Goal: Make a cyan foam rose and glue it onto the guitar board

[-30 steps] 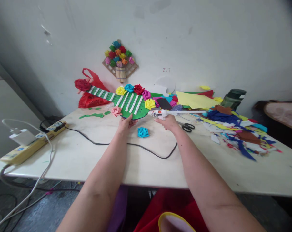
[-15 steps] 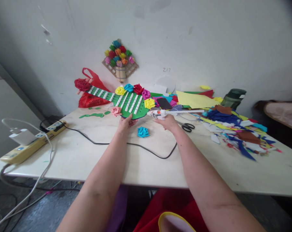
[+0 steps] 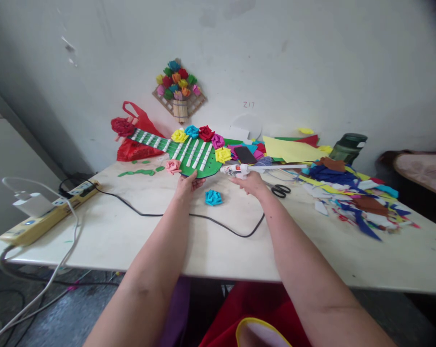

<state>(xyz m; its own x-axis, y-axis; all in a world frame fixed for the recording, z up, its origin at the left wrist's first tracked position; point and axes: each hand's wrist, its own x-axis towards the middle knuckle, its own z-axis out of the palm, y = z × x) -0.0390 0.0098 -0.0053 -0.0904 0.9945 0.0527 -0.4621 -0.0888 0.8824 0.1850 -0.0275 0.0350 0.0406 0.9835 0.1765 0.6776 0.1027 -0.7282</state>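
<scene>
A green paper guitar (image 3: 194, 156) with white strips and coloured paper roses around its body is tilted up at the back of the table. My left hand (image 3: 188, 185) grips its lower edge with closed fingers. My right hand (image 3: 252, 182) is wrapped round a white glue gun (image 3: 239, 169), whose nozzle points left at the guitar's right edge near a yellow rose (image 3: 223, 154). A loose blue paper rose (image 3: 213, 197) lies on the table between my hands.
The glue gun's black cord (image 3: 218, 222) loops across the table (image 3: 131, 241) to a yellow power strip (image 3: 40, 219) at the left edge. Black scissors (image 3: 281, 190), a phone (image 3: 245, 154), a green bottle (image 3: 348, 147) and heaps of paper scraps (image 3: 351, 195) fill the right side.
</scene>
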